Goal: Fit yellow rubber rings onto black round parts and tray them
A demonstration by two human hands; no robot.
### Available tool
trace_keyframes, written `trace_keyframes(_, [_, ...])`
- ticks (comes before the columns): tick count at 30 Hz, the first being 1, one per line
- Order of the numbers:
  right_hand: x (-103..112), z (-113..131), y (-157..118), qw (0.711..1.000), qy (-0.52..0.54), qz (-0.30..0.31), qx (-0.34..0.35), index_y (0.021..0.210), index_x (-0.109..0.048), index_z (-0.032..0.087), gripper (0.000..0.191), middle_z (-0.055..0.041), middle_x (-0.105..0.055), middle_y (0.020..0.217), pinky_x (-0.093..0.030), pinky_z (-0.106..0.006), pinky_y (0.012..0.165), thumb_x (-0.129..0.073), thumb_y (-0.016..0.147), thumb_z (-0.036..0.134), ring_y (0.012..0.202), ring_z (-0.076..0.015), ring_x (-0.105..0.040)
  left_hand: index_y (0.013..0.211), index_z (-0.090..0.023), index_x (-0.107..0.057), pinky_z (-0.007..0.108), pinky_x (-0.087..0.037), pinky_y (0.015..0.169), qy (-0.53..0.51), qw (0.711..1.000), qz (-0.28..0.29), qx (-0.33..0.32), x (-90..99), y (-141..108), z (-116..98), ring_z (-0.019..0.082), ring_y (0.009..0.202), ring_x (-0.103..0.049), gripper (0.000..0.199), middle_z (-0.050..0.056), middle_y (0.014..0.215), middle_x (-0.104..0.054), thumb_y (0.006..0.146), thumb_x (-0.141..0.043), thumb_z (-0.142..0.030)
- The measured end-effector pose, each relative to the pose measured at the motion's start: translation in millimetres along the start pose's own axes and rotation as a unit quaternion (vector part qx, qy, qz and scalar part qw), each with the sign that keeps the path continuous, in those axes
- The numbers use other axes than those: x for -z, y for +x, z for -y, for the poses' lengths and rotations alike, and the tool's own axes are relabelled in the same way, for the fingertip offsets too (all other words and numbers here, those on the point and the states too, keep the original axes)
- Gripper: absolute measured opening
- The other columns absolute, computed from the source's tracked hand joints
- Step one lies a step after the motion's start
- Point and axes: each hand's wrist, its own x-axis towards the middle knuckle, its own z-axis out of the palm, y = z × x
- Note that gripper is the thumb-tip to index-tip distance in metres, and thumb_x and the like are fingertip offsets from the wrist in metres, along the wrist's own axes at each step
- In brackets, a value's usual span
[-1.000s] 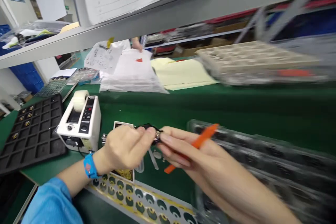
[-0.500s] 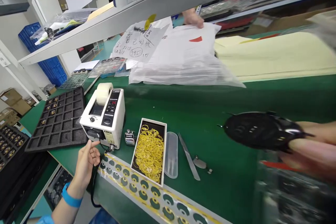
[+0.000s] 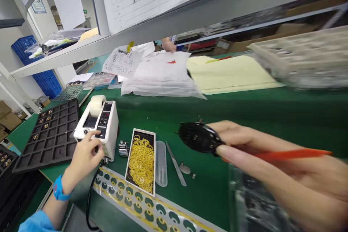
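Note:
My left hand (image 3: 85,156) reaches to the white tape dispenser (image 3: 110,130), its index finger on the button panel and the other fingers loosely bent, nothing between them. A roll of clear tape (image 3: 97,106) sits on top of that machine. My right hand (image 3: 252,152) pinches a black oval part (image 3: 197,137) by its edge, above the green table. An orange-red strip or tool (image 3: 296,154) also lies in that hand. Between the hands is a white box (image 3: 154,166) of yellow rings (image 3: 141,163). Tweezers (image 3: 176,164) rest beside a clear plastic case (image 3: 161,163).
A black compartment tray (image 3: 61,130) stands at left. A strip of stickers (image 3: 141,203) crosses the front. White bags (image 3: 163,76), yellow sheets (image 3: 228,74) and beige trays (image 3: 304,54) line the back, below a shelf beam (image 3: 174,25). Another person's hand (image 3: 169,44) touches the bags.
My left hand has risen from the dispenser's front to its button panel. My right hand has come further into view and moved left with the black part. The head view has shifted right.

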Motion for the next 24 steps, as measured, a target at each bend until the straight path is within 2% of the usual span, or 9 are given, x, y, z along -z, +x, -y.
trace_keyframes(2, [-4,4,4,0.999,0.018,0.041,-0.006,0.072,-0.064,0.022,0.04,-0.0072,-0.062,0.09,-0.052,-0.029,0.07,-0.066,0.081,0.061,0.087,-0.023,-0.06,0.064,-0.017,-0.057,0.027,-0.03,0.056,0.005,0.999,0.033,-0.031,0.4,10,-15,0.008,0.052,-0.039,0.013,0.003,0.1,-0.061,0.076,-0.058,-0.013])
trace_keyframes(5, [-9,6,9,0.996,0.053,0.06,-0.043,0.072,-0.061,0.02,0.047,-0.0043,-0.058,0.078,-0.049,-0.028,0.068,-0.064,0.079,0.066,0.077,-0.0193,-0.056,0.069,-0.018,-0.053,0.026,-0.031,0.057,-0.054,0.992,0.079,-0.088,-6.7,20,-42,0.012,0.062,-0.044,0.02,0.002,0.089,-0.054,0.088,-0.053,-0.019])
trace_keyframes(8, [-13,4,12,0.989,0.089,0.081,-0.087,0.073,-0.055,0.019,0.049,0.0008,-0.046,0.066,-0.04,-0.025,0.059,-0.064,0.079,0.066,0.062,-0.0133,-0.044,0.07,-0.019,-0.051,0.027,-0.031,0.059,-0.17,0.967,0.154,-0.114,-23.9,28,-65,0.015,0.07,-0.043,0.025,0.0,0.077,-0.046,0.093,-0.054,-0.028])
trace_keyframes(10, [-15,3,12,0.982,0.116,0.108,-0.099,0.073,-0.052,0.018,0.048,0.0026,-0.041,0.064,-0.035,-0.025,0.057,-0.063,0.08,0.065,0.06,-0.0121,-0.038,0.069,-0.019,-0.052,0.027,-0.03,0.06,-0.216,0.95,0.194,-0.115,-38.5,32,-73,0.015,0.068,-0.04,0.028,0.0,0.075,-0.043,0.094,-0.055,-0.032])
trace_keyframes(13, [-15,4,11,0.974,0.153,0.138,-0.09,0.074,-0.05,0.018,0.046,0.003,-0.041,0.065,-0.033,-0.026,0.059,-0.063,0.083,0.061,0.06,-0.0117,-0.037,0.069,-0.019,-0.055,0.028,-0.029,0.06,-0.236,0.943,0.208,-0.109,-58.3,37,-75,0.015,0.068,-0.038,0.03,-0.001,0.075,-0.041,0.094,-0.057,-0.036])
trace_keyframes(16, [-14,5,10,0.972,0.162,0.151,-0.076,0.074,-0.05,0.018,0.043,0.003,-0.041,0.066,-0.032,-0.026,0.062,-0.062,0.085,0.057,0.062,-0.0116,-0.037,0.07,-0.02,-0.057,0.029,-0.027,0.059,-0.239,0.942,0.216,-0.095,-69.5,42,-69,0.015,0.067,-0.037,0.03,-0.001,0.075,-0.04,0.094,-0.057,-0.038])
trace_keyframes(24, [-10,2,7,0.967,0.171,0.174,-0.073,0.077,-0.049,0.018,0.04,0.0027,-0.041,0.07,-0.032,-0.026,0.065,-0.061,0.088,0.055,0.065,-0.012,-0.038,0.067,-0.019,-0.057,0.03,-0.026,0.059,-0.237,0.941,0.228,-0.082,-72.2,47,-66,0.015,0.066,-0.036,0.031,-0.001,0.073,-0.04,0.092,-0.058,-0.038])
